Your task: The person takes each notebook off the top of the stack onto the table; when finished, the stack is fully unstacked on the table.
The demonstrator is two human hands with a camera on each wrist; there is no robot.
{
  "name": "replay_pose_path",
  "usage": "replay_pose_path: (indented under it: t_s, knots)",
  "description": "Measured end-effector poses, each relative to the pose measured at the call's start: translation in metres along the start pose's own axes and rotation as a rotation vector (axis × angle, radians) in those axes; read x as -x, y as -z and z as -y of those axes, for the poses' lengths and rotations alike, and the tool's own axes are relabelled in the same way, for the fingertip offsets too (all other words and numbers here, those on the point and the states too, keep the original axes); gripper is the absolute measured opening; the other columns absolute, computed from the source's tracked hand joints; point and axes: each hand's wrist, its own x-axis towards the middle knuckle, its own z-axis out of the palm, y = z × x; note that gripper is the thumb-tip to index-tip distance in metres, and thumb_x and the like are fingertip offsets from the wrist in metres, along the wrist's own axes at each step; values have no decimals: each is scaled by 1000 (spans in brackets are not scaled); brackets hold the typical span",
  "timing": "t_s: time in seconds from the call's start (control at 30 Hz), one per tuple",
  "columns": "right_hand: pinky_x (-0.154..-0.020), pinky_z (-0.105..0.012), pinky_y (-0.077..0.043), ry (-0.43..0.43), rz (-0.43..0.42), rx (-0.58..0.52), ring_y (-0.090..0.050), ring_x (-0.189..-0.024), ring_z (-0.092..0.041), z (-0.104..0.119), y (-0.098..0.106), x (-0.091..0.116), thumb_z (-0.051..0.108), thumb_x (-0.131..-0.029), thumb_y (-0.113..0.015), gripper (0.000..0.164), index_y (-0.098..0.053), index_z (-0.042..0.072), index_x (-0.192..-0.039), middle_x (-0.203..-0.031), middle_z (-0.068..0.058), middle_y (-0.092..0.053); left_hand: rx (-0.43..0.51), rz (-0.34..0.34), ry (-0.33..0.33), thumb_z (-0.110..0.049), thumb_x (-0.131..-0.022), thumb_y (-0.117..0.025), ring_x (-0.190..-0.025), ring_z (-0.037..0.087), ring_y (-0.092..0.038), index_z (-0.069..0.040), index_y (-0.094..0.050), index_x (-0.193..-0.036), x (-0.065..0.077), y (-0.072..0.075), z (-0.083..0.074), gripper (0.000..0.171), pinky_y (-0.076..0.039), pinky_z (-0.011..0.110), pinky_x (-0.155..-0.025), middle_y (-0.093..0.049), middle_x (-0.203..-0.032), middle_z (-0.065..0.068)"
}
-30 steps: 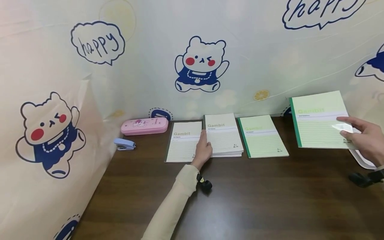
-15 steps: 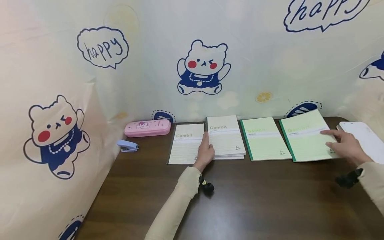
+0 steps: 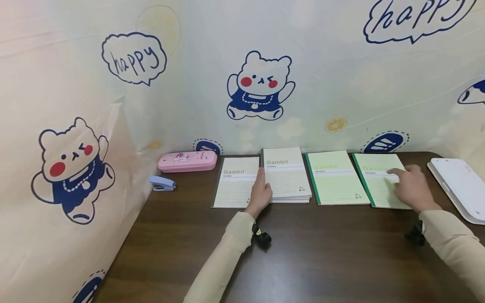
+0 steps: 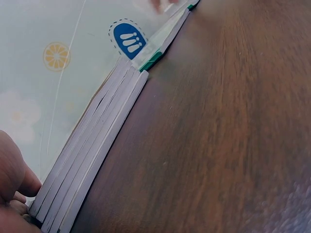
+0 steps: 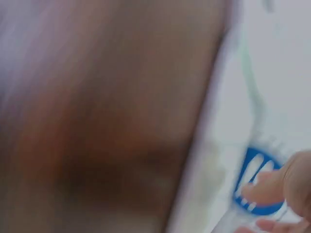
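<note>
Four-sided lined notebooks lie in a row on the dark table. My left hand (image 3: 260,194) rests, fingers straight, along the spine side of a grey-covered stack of notebooks (image 3: 286,174); in the left wrist view its thumb is beside the stack's edge (image 4: 92,150). A single dark-spined notebook (image 3: 233,185) lies just left of that hand. To the right lies a green-spined notebook (image 3: 335,176), and beside it another green-spined notebook (image 3: 379,185), flat on the table. Over this one my right hand (image 3: 414,188) hovers with loosely bent fingers and nothing held; the right wrist view is blurred.
A pink pencil case (image 3: 187,161) lies at the back left, with a blue stapler (image 3: 162,183) in front of it. A white flat case (image 3: 462,189) lies at the right end of the table (image 3: 303,256). Behind hangs a printed cloth (image 3: 322,63).
My right hand has lowered the green-spined notebook leftward onto the table beside the other green one and let go of it. The left hand stays at the stack.
</note>
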Motion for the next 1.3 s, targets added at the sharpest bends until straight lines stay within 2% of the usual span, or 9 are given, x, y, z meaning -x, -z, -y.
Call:
replay_pose_path:
  t_s: [0.1,0.23,0.43,0.53,0.7,0.93,1.13,1.2,1.3]
  knots:
    - [-86,-66,-44,128,-48,-176,-47,-110,-56,47,-8,-7,-3,-88,-58,36,-57,-8,-123,-116,-42,-50,-6,-9,5,-6,-99,-27,-152,25,-6,-1,-9,-154,1,1,2,58,-11,41,-123,-6,-163,14]
    - [-90,-61,-49,154,55,-405,-54,-115,-53,118,-34,-14,7,-96,-57,43,-49,-2,-137,-136,-33,-43,-1,-23,5,-5,-99,-27,-152,26,-7,0,-10,-154,-1,-1,2,58,-11,41,-123,-7,-163,15]
    - [-109,-61,-34,158,207,-408,-32,-137,-50,183,-88,-17,18,-98,-56,55,-38,-8,-143,-149,-35,-31,9,-9,5,-4,-98,-28,-151,28,-7,3,-10,-153,-1,-6,-2,58,-11,41,-123,-6,-163,18]
    - [-115,-59,-25,70,229,-400,-21,-143,-48,192,-102,-19,21,-98,-56,63,-31,-11,-145,-153,-34,-22,-5,-5,10,-4,-98,-28,-151,27,-7,3,-10,-153,-1,-7,-3,58,-12,41,-123,-7,-163,18]
    - [-118,-56,-19,-38,264,-449,-15,-147,-42,192,-108,-22,24,-98,-57,71,-21,-6,-151,-158,-27,-19,-19,-10,20,-5,-99,-29,-151,25,-7,1,-12,-153,-3,-4,-4,57,-12,39,-123,-8,-163,16]
    - [-119,-54,-18,-25,262,-414,-13,-148,-42,193,-111,-22,24,-98,-56,71,-20,-9,-150,-157,-27,-19,12,-4,44,-5,-99,-29,-151,23,-9,-2,-14,-154,-3,-3,-4,57,-12,38,-123,-9,-163,13]
    - [-119,-55,-17,-11,265,-403,-12,-148,-41,193,-111,-21,23,-98,-56,71,-19,-9,-150,-158,-27,-18,152,-58,53,-3,-97,-34,-152,24,-9,-4,-22,-153,-2,2,-14,58,-11,39,-124,-18,-162,12]
    - [-119,-55,-17,1,264,-399,-12,-148,-42,192,-111,-22,22,-98,-57,71,-19,-10,-149,-157,-28,-18,192,-82,41,-3,-96,-37,-151,24,-15,-5,-26,-152,-1,6,-23,57,-15,38,-123,-24,-160,13]
    - [-118,-56,-18,19,260,-396,-14,-147,-43,191,-110,-23,21,-97,-57,71,-20,-10,-149,-157,-29,-18,248,-118,40,-3,-95,-43,-142,27,-37,-9,-34,-150,-2,11,-36,56,-34,40,-116,-40,-152,15]
